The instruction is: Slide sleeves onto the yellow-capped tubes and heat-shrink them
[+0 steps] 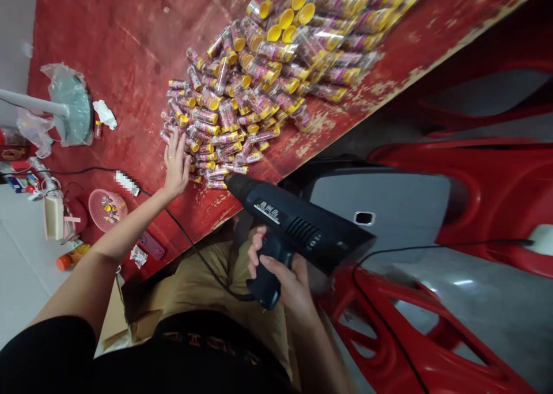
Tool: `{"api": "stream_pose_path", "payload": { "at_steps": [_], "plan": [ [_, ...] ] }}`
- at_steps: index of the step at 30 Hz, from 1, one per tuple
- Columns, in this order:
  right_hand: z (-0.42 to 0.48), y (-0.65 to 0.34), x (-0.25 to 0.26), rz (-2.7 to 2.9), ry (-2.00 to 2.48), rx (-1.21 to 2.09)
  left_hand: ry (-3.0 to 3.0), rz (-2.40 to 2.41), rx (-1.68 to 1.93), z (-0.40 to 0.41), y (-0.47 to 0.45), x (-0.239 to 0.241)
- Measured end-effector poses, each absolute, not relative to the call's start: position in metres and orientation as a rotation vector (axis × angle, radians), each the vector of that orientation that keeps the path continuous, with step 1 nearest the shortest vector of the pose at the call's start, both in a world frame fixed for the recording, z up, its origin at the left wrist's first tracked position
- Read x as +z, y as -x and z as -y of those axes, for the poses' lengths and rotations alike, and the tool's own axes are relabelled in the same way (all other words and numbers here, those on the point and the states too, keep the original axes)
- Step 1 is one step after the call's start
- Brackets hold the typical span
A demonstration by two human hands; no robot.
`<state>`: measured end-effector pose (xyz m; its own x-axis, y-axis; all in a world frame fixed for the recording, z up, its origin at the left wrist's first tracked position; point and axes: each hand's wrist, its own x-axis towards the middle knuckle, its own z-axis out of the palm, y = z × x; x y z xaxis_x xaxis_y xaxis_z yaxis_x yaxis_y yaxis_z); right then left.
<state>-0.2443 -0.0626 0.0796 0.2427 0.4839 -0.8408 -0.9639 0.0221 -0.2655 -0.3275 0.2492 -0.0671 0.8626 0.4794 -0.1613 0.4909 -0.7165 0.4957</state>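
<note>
My right hand [291, 279] is wrapped round the handle of a black heat gun [298, 218]. Its nozzle points at the near edge of a large pile of small clear tubes with yellow caps [222, 117], wrapped in film with pink and purple labels. Fingers stretched out, my left hand [175, 166] lies against the near left side of that pile; whether any tube is under the palm is hidden. From the gun's grip a black cord runs left across the table.
The pile spreads over a worn red table [129, 48]. At left are a pink basket [108, 207] with small pieces, a plastic-wrapped stand base [75, 109], crumpled white tissue [105, 114] and an orange-capped bottle [71, 258]. Red plastic chairs [496, 181] stand right of the table edge.
</note>
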Motion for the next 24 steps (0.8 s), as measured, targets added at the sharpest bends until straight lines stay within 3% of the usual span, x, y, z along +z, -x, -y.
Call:
{"api": "stream_pose_path", "payload": {
  "at_steps": [10,18,24],
  "plan": [
    [0.064,0.261,0.093,-0.813,0.987,1.218,-2.510,-0.619,-0.235,-0.198,0.361,-0.064],
    [0.065,0.243,0.077,-0.717,1.113,0.947,-2.671,-0.263,-0.407,-0.167,0.298,-0.082],
    [0.056,0.227,0.067,-0.656,1.071,0.963,-2.681,-0.118,-0.425,-0.182,0.275,-0.088]
  ]
}}
